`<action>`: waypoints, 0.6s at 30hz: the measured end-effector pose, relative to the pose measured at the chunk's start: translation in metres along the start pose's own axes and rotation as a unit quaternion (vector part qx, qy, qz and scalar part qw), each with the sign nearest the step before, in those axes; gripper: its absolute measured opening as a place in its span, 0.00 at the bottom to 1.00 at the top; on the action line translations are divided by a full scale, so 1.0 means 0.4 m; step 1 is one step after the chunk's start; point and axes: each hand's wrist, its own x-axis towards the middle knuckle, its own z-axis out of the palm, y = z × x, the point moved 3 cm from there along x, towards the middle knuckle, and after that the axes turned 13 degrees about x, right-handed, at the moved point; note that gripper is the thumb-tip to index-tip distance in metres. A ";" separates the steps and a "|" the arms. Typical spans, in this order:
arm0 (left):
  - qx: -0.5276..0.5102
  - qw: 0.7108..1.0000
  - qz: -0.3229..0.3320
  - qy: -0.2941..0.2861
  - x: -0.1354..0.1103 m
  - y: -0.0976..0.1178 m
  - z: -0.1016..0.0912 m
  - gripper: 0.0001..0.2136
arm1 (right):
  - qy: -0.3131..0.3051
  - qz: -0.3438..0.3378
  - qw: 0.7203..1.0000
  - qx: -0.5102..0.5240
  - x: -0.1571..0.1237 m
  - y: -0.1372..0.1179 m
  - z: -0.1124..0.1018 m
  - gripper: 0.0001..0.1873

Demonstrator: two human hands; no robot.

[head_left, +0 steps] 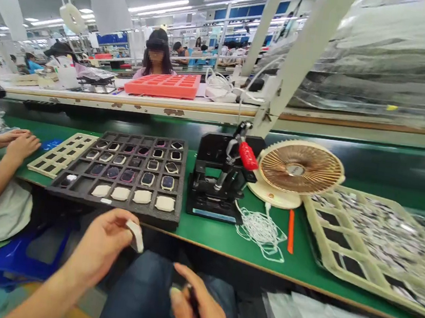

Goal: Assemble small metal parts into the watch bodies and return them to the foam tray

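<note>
Left hand (99, 245) pinches a white piece (135, 235); right hand (197, 309) pinches something dark (192, 301), unclear.

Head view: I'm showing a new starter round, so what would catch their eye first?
The black foam tray on the green bench stands out first, its pockets holding rows of dark and white rounded pieces. Right of it sit a black press with a red handle and a round desk fan, and a coral-red tray lies on the far bench. Nearest the camera, the left hand pinches a white piece.
</note>
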 end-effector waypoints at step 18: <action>-0.090 0.984 -0.133 -0.079 -0.086 -0.147 0.201 0.19 | -0.038 -0.078 0.996 0.029 0.044 -0.051 -0.005 0.15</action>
